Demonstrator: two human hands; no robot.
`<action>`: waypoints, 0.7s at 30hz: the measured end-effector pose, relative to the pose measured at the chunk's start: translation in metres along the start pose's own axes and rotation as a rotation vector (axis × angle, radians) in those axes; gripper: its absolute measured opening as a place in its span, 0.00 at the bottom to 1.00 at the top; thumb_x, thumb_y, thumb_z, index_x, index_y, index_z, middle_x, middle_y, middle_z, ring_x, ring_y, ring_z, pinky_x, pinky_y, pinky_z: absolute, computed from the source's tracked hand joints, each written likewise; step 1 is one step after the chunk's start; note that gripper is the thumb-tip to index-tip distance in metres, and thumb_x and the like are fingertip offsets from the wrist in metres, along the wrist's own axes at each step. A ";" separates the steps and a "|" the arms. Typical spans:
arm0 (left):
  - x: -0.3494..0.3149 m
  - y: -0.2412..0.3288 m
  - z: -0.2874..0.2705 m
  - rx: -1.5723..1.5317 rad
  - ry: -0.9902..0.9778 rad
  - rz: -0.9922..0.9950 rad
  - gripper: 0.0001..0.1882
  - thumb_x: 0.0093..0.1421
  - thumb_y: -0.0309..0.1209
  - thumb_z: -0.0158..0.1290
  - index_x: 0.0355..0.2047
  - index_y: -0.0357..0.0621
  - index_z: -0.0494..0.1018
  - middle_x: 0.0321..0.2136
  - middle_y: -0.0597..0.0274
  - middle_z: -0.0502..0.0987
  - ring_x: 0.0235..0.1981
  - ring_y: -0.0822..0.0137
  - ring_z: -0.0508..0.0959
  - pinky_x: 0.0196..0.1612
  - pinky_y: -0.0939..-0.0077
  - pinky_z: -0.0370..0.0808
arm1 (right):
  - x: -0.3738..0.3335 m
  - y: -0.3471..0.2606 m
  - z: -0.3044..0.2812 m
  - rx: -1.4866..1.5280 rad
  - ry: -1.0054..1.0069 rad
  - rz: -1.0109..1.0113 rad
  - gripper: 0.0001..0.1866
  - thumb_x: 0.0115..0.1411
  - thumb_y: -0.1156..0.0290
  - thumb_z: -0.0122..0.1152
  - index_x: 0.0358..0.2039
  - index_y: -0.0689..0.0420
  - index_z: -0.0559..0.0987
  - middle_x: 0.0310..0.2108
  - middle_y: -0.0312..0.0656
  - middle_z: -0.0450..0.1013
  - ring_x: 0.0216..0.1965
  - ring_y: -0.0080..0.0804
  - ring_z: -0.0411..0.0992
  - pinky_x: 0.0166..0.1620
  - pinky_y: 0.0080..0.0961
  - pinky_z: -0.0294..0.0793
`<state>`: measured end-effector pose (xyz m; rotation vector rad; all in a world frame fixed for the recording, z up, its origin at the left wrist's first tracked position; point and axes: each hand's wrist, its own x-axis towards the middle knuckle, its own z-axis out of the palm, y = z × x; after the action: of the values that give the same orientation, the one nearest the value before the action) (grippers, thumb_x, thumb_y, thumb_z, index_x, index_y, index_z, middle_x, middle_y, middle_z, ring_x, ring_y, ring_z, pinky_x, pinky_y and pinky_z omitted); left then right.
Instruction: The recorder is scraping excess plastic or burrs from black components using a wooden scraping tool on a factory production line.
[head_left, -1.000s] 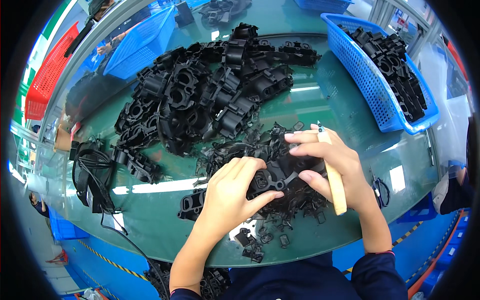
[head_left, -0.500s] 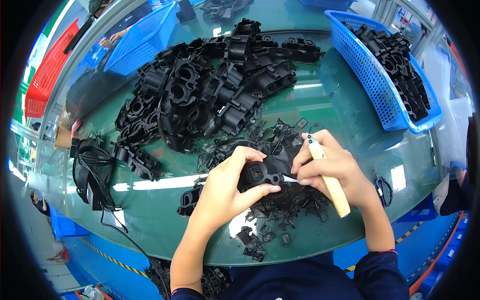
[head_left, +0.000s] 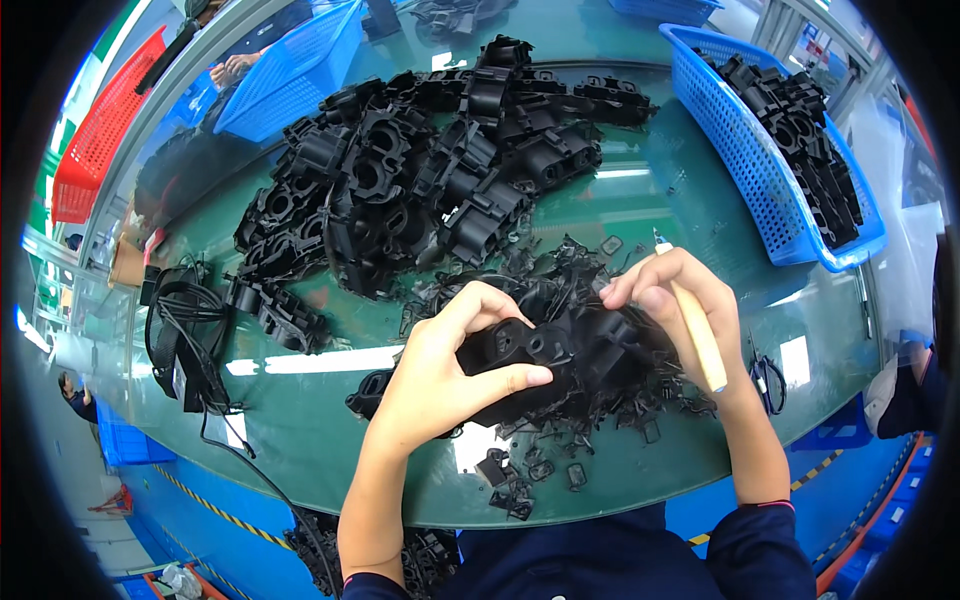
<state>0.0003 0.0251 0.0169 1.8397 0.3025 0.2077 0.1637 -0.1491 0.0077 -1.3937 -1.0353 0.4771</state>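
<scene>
A black moulded plastic part (head_left: pixel 548 348) with round openings is gripped between the thumb and fingers of my left hand (head_left: pixel 430 375). My right hand (head_left: pixel 700 300) is closed round a craft knife (head_left: pixel 701 338) with a pale yellow handle. The knife's blade points up and away, apart from the part. The thumb and index finger of that hand come close together at the part's right side; whether a small scrap is between them I cannot make out. Under and around the part lies a heap of thin black plastic scraps (head_left: pixel 545 470).
Beyond my hands, a big pile of black moulded parts (head_left: pixel 390 180) covers the green table (head_left: pixel 690 210). A blue basket (head_left: pixel 745 165) of similar parts stands at the far right. A coiled black cable (head_left: pixel 188 335) lies left, scissors (head_left: pixel 768 383) right.
The knife blade has come away from the part and swung to point up and away. My right hand has shifted right, and the part has turned in my left hand.
</scene>
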 end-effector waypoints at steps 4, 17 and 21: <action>-0.001 0.002 -0.001 -0.027 0.008 0.009 0.24 0.42 0.24 0.64 0.37 0.38 0.65 0.36 0.55 0.76 0.39 0.71 0.74 0.46 0.78 0.69 | 0.001 -0.003 0.002 -0.072 -0.110 -0.075 0.18 0.52 0.69 0.64 0.42 0.61 0.72 0.39 0.44 0.72 0.41 0.33 0.71 0.47 0.27 0.68; 0.002 0.006 -0.002 0.425 0.078 0.468 0.25 0.35 0.28 0.68 0.33 0.37 0.68 0.38 0.46 0.77 0.42 0.61 0.77 0.47 0.71 0.71 | 0.001 -0.007 0.004 -0.448 -0.164 -0.270 0.25 0.39 0.69 0.71 0.40 0.57 0.73 0.36 0.42 0.70 0.37 0.40 0.65 0.40 0.32 0.67; -0.001 0.003 0.003 0.180 0.090 0.278 0.25 0.35 0.28 0.68 0.33 0.37 0.67 0.36 0.47 0.77 0.41 0.61 0.77 0.46 0.72 0.71 | 0.004 -0.009 -0.004 -0.518 -0.157 -0.334 0.18 0.39 0.72 0.71 0.31 0.57 0.73 0.31 0.40 0.70 0.33 0.38 0.65 0.36 0.29 0.66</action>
<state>0.0009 0.0209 0.0188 2.0523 0.1288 0.4693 0.1660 -0.1501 0.0181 -1.6040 -1.5639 0.0680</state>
